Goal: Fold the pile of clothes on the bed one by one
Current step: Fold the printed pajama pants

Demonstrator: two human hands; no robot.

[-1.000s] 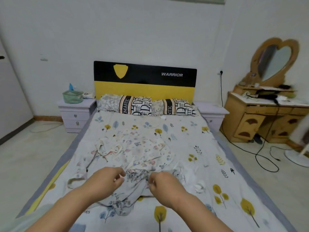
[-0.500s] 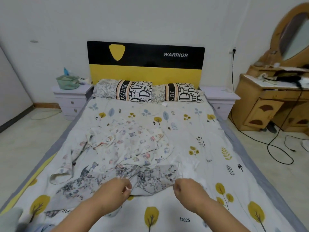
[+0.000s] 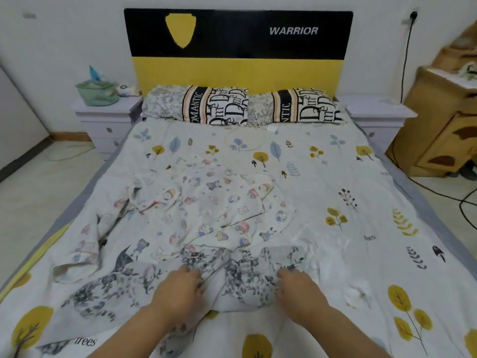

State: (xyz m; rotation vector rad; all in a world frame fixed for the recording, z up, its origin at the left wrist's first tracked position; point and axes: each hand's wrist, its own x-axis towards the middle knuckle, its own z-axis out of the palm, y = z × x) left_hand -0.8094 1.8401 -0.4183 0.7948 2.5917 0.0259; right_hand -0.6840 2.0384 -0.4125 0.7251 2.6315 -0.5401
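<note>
A grey floral garment (image 3: 240,280) lies spread across the near part of the bed (image 3: 322,177). Behind it sits a crumpled cream garment with small cartoon prints (image 3: 201,208). A thin white garment (image 3: 325,254) lies to the right of both. My left hand (image 3: 178,288) rests on the grey floral garment with its fingertips pinching a fold. My right hand (image 3: 296,288) rests on the same garment's right part, fingers curled onto the cloth.
Two patterned pillows (image 3: 242,104) lie against the black and yellow headboard (image 3: 237,47). A white nightstand (image 3: 105,117) with a green basket (image 3: 98,93) stands left; another nightstand (image 3: 374,117) and a wooden dresser (image 3: 444,120) stand right. Black cables (image 3: 464,202) run over the floor.
The view has moved closer to the bed and tilted down. Both hands have moved forward onto the grey floral garment, which now lies flatter and wider than a second ago.
</note>
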